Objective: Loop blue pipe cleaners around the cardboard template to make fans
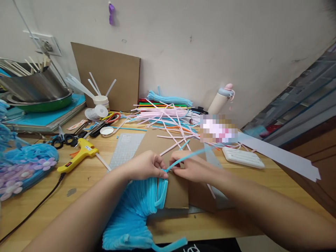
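Note:
My left hand [151, 165] pinches a blue pipe cleaner [191, 154] at the top edge of a blue fuzzy piece [131, 206] made of many pipe cleaners side by side. Close beside it, my right hand [190, 166] has its fingers curled on the same strand near the join; its fingertips are partly hidden. The strand's free end sticks out up and to the right over my right hand. Brown cardboard [177, 194] lies under both hands. At the bottom, a loose blue end hangs from the fuzzy piece toward my lap.
A yellow hot glue gun [78, 155] and black scissors [63, 138] lie at left, near a blue fuzzy item with flowers [28, 166]. Pipe cleaners in several colours [162, 113] are heaped at the back. A white bottle [220, 99] and a white box-like object [243, 157] are at right.

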Motion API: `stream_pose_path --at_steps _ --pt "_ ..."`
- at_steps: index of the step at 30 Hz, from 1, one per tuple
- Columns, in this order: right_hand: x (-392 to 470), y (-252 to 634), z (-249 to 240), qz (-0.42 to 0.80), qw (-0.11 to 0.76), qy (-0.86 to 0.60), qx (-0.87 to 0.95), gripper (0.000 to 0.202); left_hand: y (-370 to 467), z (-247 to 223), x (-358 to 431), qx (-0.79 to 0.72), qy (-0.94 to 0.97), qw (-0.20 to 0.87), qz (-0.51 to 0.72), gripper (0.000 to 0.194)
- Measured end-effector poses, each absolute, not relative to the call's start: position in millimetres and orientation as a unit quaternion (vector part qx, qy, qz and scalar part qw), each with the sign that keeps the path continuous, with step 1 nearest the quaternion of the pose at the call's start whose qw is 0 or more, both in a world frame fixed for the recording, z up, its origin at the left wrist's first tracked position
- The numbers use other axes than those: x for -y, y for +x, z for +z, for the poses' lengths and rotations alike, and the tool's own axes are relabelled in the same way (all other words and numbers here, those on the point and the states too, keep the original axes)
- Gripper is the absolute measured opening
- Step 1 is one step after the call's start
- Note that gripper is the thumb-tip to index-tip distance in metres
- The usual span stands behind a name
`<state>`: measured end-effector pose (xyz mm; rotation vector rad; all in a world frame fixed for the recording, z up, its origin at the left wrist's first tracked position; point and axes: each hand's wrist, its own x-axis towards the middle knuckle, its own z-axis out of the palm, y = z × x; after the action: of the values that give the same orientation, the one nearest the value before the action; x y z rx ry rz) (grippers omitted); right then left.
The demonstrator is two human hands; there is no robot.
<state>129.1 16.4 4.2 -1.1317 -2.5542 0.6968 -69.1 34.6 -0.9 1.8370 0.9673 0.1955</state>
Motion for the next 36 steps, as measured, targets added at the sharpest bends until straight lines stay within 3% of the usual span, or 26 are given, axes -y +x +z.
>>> stream_pose_path --at_steps 3,8,13,18,29,36 --pt "-6 125 -1 0.288 0.137 -0.484 0.815 0.016 -67 -4 -32 -0.410 0.776 0.472 0.079 0.031" --pt "3 117 -3 0.257 0.143 -0.557 0.776 0.032 -64 -2 -28 -0.418 0.793 0.438 0.065 0.029" --pt "7 113 -9 0.294 0.172 -0.589 0.733 0.027 -64 0 -26 -0.409 0.789 0.454 0.072 0.030" --pt "5 113 -14 0.400 0.233 -0.546 0.699 0.022 -64 2 -27 -0.411 0.765 0.490 0.070 0.033" --pt "3 117 -23 0.451 0.263 -0.536 0.663 0.019 -63 -5 -29 -0.423 0.774 0.469 0.049 0.032" --pt "1 120 -27 0.438 0.352 -0.454 0.692 0.015 -66 -8 -36 -0.434 0.711 0.547 0.079 0.033"
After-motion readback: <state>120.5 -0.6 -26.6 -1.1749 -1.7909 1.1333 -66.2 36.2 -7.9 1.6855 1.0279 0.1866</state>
